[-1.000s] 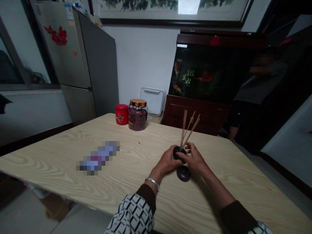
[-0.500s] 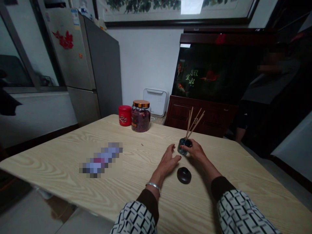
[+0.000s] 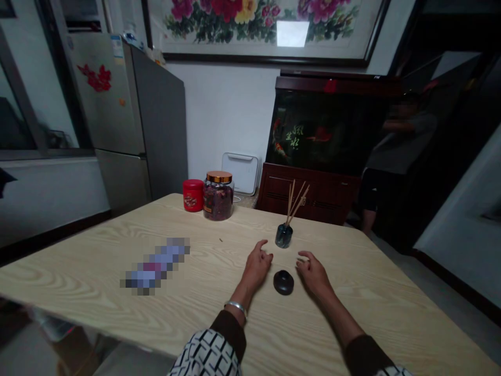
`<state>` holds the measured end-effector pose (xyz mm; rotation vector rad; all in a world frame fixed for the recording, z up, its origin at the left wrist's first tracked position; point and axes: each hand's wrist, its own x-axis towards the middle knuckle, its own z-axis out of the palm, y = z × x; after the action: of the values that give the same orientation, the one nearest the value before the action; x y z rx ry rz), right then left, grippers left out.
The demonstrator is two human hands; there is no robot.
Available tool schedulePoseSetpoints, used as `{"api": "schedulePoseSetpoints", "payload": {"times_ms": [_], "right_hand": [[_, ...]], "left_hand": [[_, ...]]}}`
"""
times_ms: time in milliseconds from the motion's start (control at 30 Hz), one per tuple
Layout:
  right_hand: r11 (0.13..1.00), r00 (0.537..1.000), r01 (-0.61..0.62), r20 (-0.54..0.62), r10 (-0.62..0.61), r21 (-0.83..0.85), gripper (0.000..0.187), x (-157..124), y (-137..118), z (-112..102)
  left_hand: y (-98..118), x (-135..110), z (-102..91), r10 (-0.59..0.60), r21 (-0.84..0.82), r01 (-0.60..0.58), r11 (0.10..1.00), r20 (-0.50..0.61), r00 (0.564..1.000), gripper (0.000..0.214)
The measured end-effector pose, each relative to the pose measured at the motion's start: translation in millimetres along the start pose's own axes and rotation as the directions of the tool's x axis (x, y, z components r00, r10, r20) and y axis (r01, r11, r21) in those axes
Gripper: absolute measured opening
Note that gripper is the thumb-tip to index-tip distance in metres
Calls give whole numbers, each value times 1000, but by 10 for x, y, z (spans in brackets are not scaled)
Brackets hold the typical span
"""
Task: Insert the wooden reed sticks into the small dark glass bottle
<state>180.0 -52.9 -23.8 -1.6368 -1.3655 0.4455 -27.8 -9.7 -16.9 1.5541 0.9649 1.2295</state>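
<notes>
The left hand (image 3: 256, 266) is sitting low at the table (image 3: 74, 271), with its grip loosely spread and its fingers slightly curled, pinching nothing. The right hand (image 3: 314, 275) is doing the same, its grip open and empty, fingers curving down. Neither hand is touching any object. A small dark glass pot (image 3: 284, 236) is standing upright on the table, just beyond the gap between the hands and apart from both. Several thin wooden sticks (image 3: 294, 203) are poking out of it and fanning up and away. A dark round disc (image 3: 283, 282) is lying on the table between the hands, nearer the person than the pot and not touching it.

A silver bangle (image 3: 236, 308) is circling the left wrist, and a patterned sleeve (image 3: 207, 355) is showing at the bottom of the view. Further left on the table, a pixelated object (image 3: 155, 266) is lying flat, too blurred to identify. At the far edge, a red tin (image 3: 193, 195) is standing beside a glass jar of dried flowers (image 3: 218, 202) with a copper-coloured lid. Behind the table, a fish tank (image 3: 309, 130) is sitting on a wooden cabinet (image 3: 309, 196), and another person (image 3: 399, 151) is standing off to the right.
</notes>
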Motion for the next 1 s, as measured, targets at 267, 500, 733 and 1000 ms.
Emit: {"api": "schedulePoseSetpoints", "payload": {"times_ms": [267, 500, 733, 1000], "right_hand": [[742, 982, -69, 177, -68, 667, 77, -248, -1301, -865], [458, 898, 77, 137, -417, 886, 78, -392, -2330, -1438], [332, 865, 130, 57, -499, 934, 78, -514, -2510, -1509], [201, 891, 14, 79, -447, 980, 82, -627, -1949, -1247]], "left_hand": [[1024, -215, -257, 57, -497, 88, 863, 269, 961, 87], [2304, -374, -515, 419, -801, -47, 596, 261, 870, 88], [2563, -480, -582, 544, -881, -90, 464, 203, 814, 92], [1958, -523, -524, 480, -924, 15, 383, 213, 851, 91]]}}
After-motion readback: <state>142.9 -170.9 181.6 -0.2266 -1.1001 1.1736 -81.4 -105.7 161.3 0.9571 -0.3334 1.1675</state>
